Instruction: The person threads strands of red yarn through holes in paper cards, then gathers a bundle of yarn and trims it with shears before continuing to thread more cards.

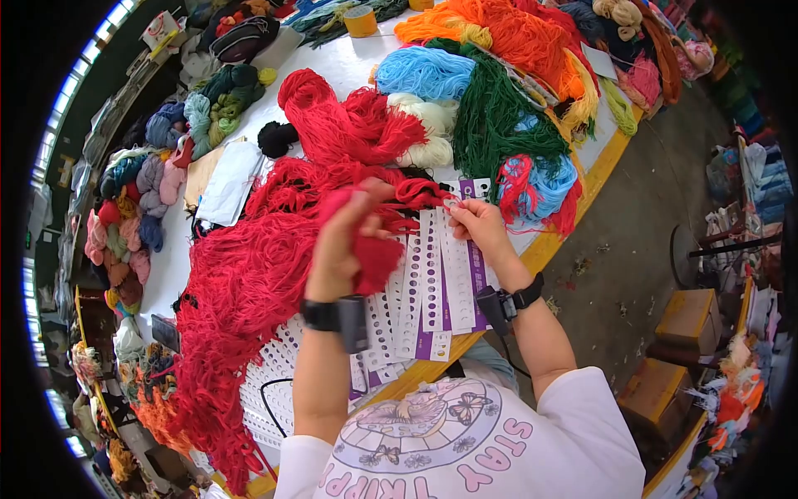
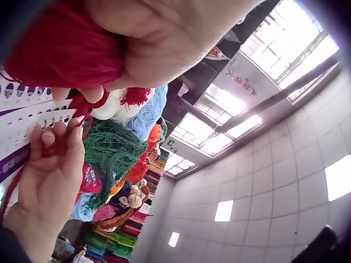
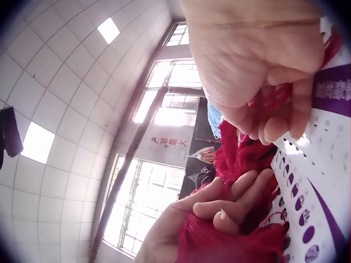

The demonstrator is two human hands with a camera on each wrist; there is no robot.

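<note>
My left hand point(image 1: 345, 241) grips a bundle of red yarn point(image 1: 378, 262) above the large red heap point(image 1: 249, 249); in the left wrist view the bundle point(image 2: 66, 52) fills the palm. To its right, my right hand point(image 1: 482, 229) pinches red strands at the top of white cards with rows of holes point(image 1: 432, 283). The right wrist view shows red yarn between the curled fingers of the right hand point(image 3: 258, 71), with the left hand point(image 3: 214, 213) just below. Purple-edged cards point(image 1: 478, 283) lie under the right hand.
Green yarn point(image 1: 503, 116), light blue yarn point(image 1: 424, 72) and white yarn point(image 1: 432, 133) lie beyond the hands. Orange yarn point(image 1: 515, 33) is farther back. A white packet point(image 1: 229, 183) lies left of the heap. The yellow table edge point(image 1: 603, 183) runs along the right.
</note>
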